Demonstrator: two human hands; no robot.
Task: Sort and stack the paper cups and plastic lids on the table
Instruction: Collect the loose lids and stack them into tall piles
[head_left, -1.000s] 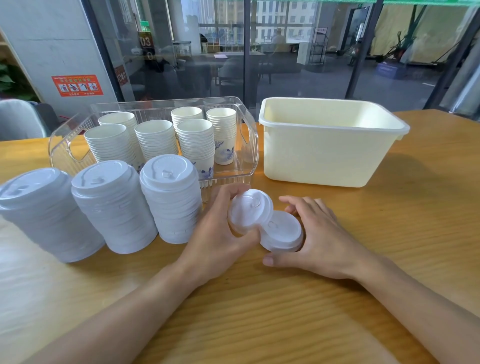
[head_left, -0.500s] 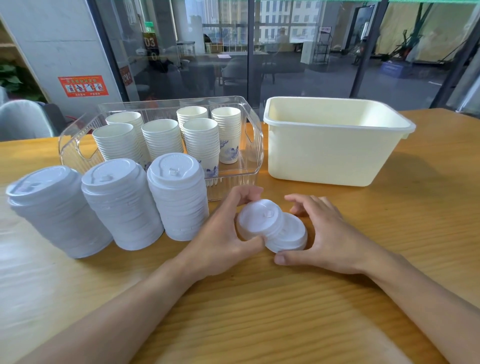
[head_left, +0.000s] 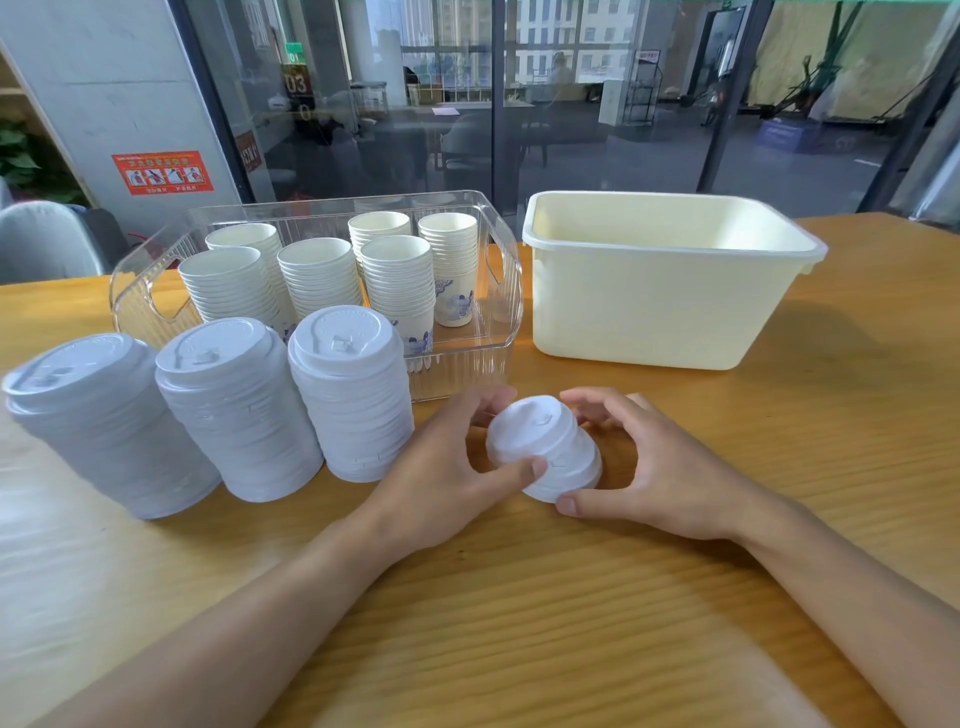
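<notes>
A short stack of white plastic lids (head_left: 545, 447) sits on the wooden table (head_left: 519, 623) between my hands. My left hand (head_left: 447, 467) curls round its left side, thumb pressed on the front. My right hand (head_left: 660, 467) cups its right side, thumb at the base. Three tall stacks of white lids (head_left: 353, 389) stand in a row to the left. Several stacks of paper cups (head_left: 317, 275) fill a clear plastic bin (head_left: 498, 291) behind them.
A cream plastic tub (head_left: 670, 312) stands at the back right, its inside showing nothing. A glass wall runs behind the table. A grey chair (head_left: 41, 239) is at the far left.
My left hand has brought its lid down onto the lid under my right hand, so the two now form one small stack. Both hands have closed in around it.
</notes>
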